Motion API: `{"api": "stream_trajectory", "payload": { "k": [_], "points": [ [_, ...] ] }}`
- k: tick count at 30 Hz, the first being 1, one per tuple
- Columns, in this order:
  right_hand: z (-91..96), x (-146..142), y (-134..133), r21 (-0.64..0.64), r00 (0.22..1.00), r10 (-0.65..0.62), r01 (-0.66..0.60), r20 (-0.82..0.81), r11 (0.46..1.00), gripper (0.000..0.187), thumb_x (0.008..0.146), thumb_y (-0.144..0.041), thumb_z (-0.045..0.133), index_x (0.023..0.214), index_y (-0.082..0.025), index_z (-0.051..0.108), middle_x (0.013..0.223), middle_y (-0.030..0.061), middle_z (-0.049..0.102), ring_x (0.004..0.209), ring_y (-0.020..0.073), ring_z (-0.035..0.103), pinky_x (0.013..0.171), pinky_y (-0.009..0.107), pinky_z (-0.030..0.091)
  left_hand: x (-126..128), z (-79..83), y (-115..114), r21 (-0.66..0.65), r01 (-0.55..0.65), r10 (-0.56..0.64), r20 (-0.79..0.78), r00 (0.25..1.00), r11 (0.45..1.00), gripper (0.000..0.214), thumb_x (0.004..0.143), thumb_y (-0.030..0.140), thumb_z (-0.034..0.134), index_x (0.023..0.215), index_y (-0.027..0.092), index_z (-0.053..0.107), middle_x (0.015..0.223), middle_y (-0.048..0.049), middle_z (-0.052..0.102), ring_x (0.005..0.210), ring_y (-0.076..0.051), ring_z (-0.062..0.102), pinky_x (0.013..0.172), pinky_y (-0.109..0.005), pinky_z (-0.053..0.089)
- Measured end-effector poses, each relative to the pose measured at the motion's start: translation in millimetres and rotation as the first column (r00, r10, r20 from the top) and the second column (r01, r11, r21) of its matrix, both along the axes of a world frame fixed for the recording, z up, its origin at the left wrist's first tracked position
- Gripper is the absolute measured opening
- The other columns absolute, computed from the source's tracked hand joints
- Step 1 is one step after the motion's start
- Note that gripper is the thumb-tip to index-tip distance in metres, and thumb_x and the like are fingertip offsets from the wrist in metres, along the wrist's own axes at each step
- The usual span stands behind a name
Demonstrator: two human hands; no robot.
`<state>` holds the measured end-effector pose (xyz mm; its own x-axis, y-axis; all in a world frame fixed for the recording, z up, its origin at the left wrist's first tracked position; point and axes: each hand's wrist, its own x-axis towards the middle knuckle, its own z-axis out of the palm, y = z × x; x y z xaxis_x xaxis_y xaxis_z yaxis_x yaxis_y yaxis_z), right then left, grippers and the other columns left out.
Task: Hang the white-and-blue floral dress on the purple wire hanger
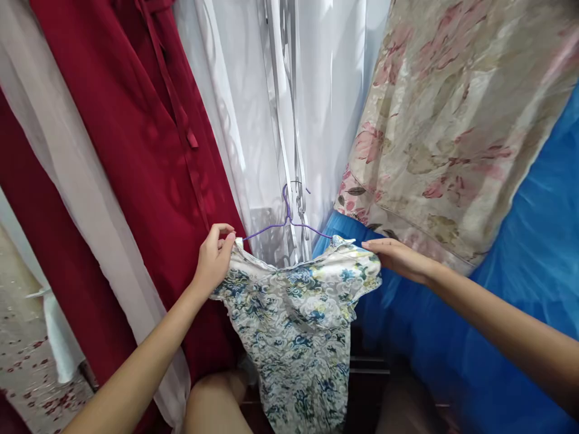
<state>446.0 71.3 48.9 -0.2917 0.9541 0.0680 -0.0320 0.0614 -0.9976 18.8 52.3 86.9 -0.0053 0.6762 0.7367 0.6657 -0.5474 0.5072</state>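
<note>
In front of me a floral blouse or dress (294,319), white with blue, green and yellow patterning, is spread on a thin purple hanger (288,211). The hanger's hook points up before white cloth; whether it rests on anything is unclear. At the garment's left shoulder, my left hand (216,256) is closed, thumb and index finger pinching the edge near the hanger's end. My right hand (400,258) is at the opposite shoulder, its fingers fairly straight and together along the sleeve top. Its thumb is hidden by the fabric.
Long garments hang all around: dark red cloth (122,138) with a tie on the left, a pale beige length (85,157) beside it, white cloth (316,90) in the middle. To the right are a pink-flowered beige garment (443,132) and blue tulle (520,259). My knee (217,407) shows below.
</note>
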Motion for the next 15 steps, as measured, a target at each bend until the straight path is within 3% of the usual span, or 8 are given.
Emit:
{"api": "stream_trajectory", "payload": {
  "k": [2,4,6,8,10,12,14,15],
  "points": [
    [7.6,11,-1,0.065,0.993,-0.055,0.062,-0.106,0.996,0.036,0.077,-0.050,0.080,0.068,-0.019,0.064,0.075,0.0024,0.069,0.071,0.0165,0.065,0.073,0.030,0.056,3,1.9,0,0.015,-0.002,0.004,-0.097,0.995,1.000,0.026,0.100,0.040,0.046,0.092,0.020,0.061,0.082,-0.0004,0.063,0.068,-0.015,0.056,0.067,-0.027,0.042],
    [19.4,13,-3,0.155,0.994,-0.039,0.055,-0.100,0.986,0.034,0.079,-0.051,0.077,0.074,-0.020,0.066,0.087,0.0054,0.072,0.084,0.0202,0.068,0.083,0.035,0.056,7,4.4,0,0.025,-0.003,0.008,-0.197,0.980,1.000,0.031,0.099,0.043,0.048,0.082,0.020,0.061,0.078,-0.0002,0.062,0.073,-0.017,0.058,0.072,-0.028,0.042],
    [27.3,5,-6,0.242,0.997,0.012,-0.030,0.075,0.970,0.032,0.080,-0.049,0.077,0.091,-0.020,0.071,0.101,0.0093,0.073,0.097,0.0246,0.068,0.089,0.039,0.054,13,5.9,2,0.031,-0.016,0.024,-0.256,0.966,0.999,0.030,0.097,0.044,0.053,0.079,0.021,0.062,0.080,-0.0006,0.064,0.076,-0.018,0.060,0.073,-0.029,0.043],
    [27.5,-10,-9,0.346,0.952,-0.009,-0.103,0.306,0.933,0.036,0.081,-0.046,0.075,0.105,-0.020,0.071,0.109,0.0108,0.071,0.101,0.0269,0.066,0.089,0.041,0.052,17,6.2,5,0.037,-0.019,0.029,-0.289,0.957,0.999,0.025,0.095,0.041,0.056,0.083,0.021,0.064,0.085,-0.0015,0.065,0.080,-0.019,0.061,0.075,-0.030,0.044],
    [21.6,-26,-9,0.518,0.872,-0.173,-0.104,0.458,0.849,0.033,0.084,-0.041,0.071,0.110,-0.021,0.070,0.112,0.0110,0.068,0.103,0.0286,0.063,0.091,0.044,0.051,21,5.4,9,0.050,0.000,0.014,-0.293,0.956,0.999,0.018,0.095,0.036,0.055,0.090,0.021,0.064,0.092,-0.0032,0.067,0.088,-0.021,0.063,0.081,-0.031,0.046],
    [14.7,-39,-7,0.694,0.786,-0.379,-0.086,0.488,0.715,0.027,0.086,-0.031,0.065,0.111,-0.022,0.069,0.112,0.0113,0.066,0.105,0.0304,0.061,0.094,0.047,0.049,25,4.6,12,0.052,0.035,-0.019,-0.276,0.961,0.998,0.015,0.094,0.030,0.054,0.101,0.021,0.063,0.102,-0.0051,0.068,0.099,-0.023,0.064,0.089,-0.033,0.047],
    [9.8,-50,-2,0.785,0.740,-0.474,-0.116,0.477,0.608,0.025,0.087,-0.024,0.060,0.111,-0.023,0.068,0.110,0.0115,0.064,0.105,0.0312,0.060,0.095,0.049,0.049,30,4.1,14,0.046,0.069,-0.055,-0.247,0.967,0.997,0.020,0.093,0.027,0.054,0.111,0.021,0.061,0.111,-0.0066,0.067,0.107,-0.024,0.063,0.096,-0.036,0.047],
    [8.3,-54,1,0.800,0.743,-0.471,-0.143,0.475,0.582,0.026,0.088,-0.022,0.058,0.113,-0.023,0.066,0.110,0.0116,0.064,0.106,0.0312,0.061,0.095,0.048,0.049,32,4.0,15,0.043,0.087,-0.074,-0.236,0.969,0.995,0.023,0.092,0.025,0.054,0.114,0.021,0.059,0.114,-0.0071,0.067,0.111,-0.024,0.063,0.099,-0.037,0.047]
  ]
}}
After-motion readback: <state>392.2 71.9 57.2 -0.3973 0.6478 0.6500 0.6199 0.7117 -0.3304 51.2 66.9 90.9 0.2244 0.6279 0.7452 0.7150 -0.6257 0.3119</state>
